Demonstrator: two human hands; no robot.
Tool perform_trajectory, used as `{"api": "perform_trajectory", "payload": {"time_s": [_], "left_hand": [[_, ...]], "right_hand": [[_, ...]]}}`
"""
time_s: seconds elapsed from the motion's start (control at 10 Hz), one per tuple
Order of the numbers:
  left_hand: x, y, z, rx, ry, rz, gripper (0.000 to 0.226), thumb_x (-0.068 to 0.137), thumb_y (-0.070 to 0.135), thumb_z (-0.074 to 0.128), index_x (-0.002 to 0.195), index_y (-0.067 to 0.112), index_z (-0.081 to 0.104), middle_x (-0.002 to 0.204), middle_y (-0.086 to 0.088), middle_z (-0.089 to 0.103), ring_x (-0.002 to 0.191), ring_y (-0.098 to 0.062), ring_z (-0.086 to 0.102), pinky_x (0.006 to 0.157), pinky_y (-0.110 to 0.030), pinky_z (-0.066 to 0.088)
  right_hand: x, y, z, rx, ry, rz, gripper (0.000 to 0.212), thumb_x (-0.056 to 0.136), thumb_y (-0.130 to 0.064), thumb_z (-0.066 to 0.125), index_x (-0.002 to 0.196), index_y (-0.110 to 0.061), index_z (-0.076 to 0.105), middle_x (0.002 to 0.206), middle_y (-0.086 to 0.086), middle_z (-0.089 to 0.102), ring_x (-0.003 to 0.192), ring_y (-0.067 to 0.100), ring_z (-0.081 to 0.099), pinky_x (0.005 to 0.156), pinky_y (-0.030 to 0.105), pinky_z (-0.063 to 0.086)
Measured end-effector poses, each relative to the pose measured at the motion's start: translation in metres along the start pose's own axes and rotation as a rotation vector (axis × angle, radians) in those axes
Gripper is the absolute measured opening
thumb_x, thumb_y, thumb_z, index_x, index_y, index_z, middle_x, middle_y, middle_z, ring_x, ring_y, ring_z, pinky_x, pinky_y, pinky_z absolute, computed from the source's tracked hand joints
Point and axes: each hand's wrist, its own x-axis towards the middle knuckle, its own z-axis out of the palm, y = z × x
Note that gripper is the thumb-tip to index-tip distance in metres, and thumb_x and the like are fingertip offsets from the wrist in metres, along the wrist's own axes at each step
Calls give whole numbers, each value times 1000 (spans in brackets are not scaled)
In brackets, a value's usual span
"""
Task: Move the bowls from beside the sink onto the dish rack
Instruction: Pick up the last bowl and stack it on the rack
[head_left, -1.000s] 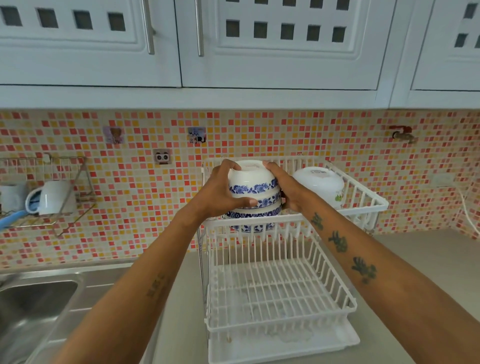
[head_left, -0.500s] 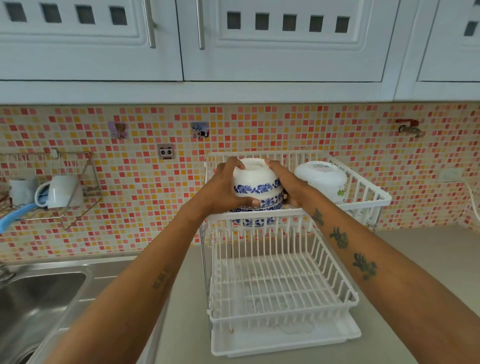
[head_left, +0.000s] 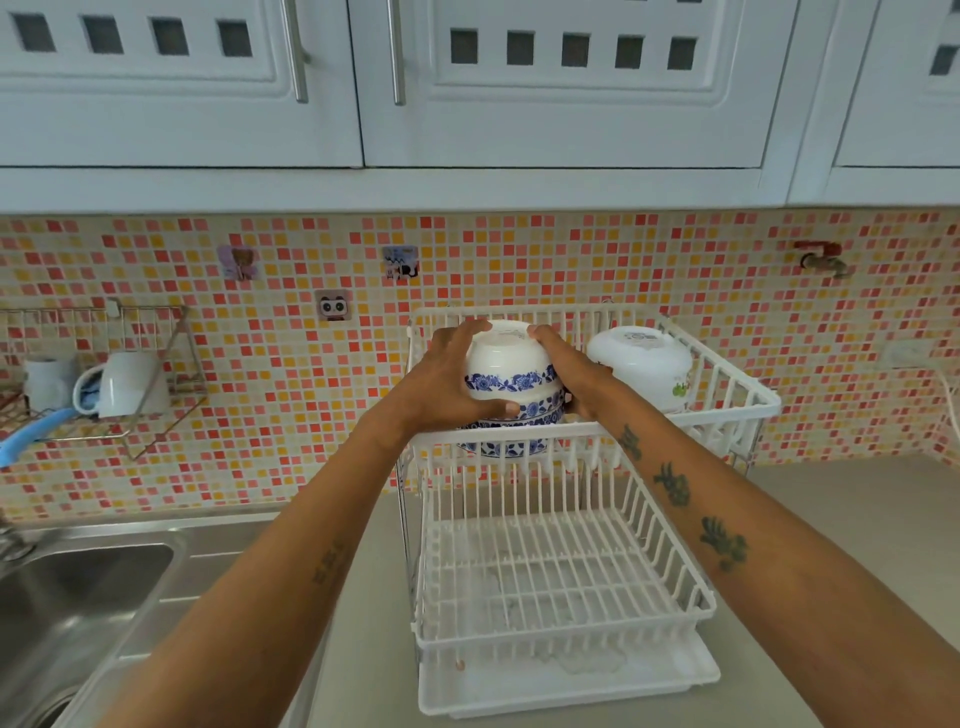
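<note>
A stack of upside-down white bowls with blue flower bands (head_left: 511, 382) sits in the upper tier of the white two-tier dish rack (head_left: 727, 384), at its left side. My left hand (head_left: 452, 379) grips the stack from the left and my right hand (head_left: 569, 371) grips it from the right. The lowest bowls show through the tier's front bars. To the right in the same tier, a plain white bowl (head_left: 641, 364) with a small green print lies upside down.
The rack's lower tier (head_left: 561, 582) holds nothing and rests on a drip tray. A steel sink (head_left: 67, 603) is at the lower left. A wire wall shelf (head_left: 98, 384) holds mugs. White cabinets hang overhead. A wall tap (head_left: 823, 260) sticks out at right.
The bowl stack has sunk lower into the upper tier, with both hands still on it. The view has shifted slightly.
</note>
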Motion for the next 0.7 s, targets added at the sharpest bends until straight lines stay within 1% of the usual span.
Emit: {"api": "perform_trajectory", "payload": {"time_s": [0.1,0.2,0.3,0.4,0.5,0.6,0.7], "left_hand": [[-2,3,-1,10,-2,-15,106,66,48,84,148,28,20,149,-6,26,131,-28,43,106,-40,45],[-3,5,-2,4,-12,-27,107,67,48,84,150,27,19,151,-7,25,133,-29,42,107,-41,44],[-3,7,-4,-5,-38,-45,111,67,49,83,151,25,16,151,-9,24,135,-30,38,111,-45,40],[-2,8,-8,3,-64,-64,115,66,50,83,152,23,12,153,-11,22,138,-32,35,112,-48,37],[-2,14,-17,12,-107,-93,118,65,52,83,152,23,9,154,-11,22,139,-33,33,112,-52,36],[-5,14,-27,14,-123,-92,115,69,52,79,153,20,7,156,-11,20,140,-34,32,111,-52,37],[-15,16,-42,29,-116,-110,109,77,53,72,154,17,4,158,-14,18,142,-37,29,114,-53,33]], "right_hand": [[-4,-2,2,-15,27,-10,48,86,-66,38,95,-25,60,99,5,69,88,21,66,83,36,53],[-9,-6,4,-51,71,-65,53,88,-62,35,105,-18,60,101,7,69,90,23,65,86,39,54],[-14,-9,6,-150,161,-168,54,88,-61,33,112,-20,59,115,6,66,99,22,63,84,38,51],[-22,-14,7,-247,241,-207,61,88,-62,31,128,-20,52,126,1,59,111,23,58,74,31,44],[-27,-16,6,-327,302,-219,63,90,-60,32,136,-19,45,140,4,50,124,27,50,100,42,44],[-30,-16,7,-377,304,-239,60,93,-57,30,137,-19,45,145,7,45,128,27,48,106,45,40],[-34,-17,11,-451,333,-235,62,95,-57,26,143,-19,37,152,10,34,136,30,38,112,49,33]]}}
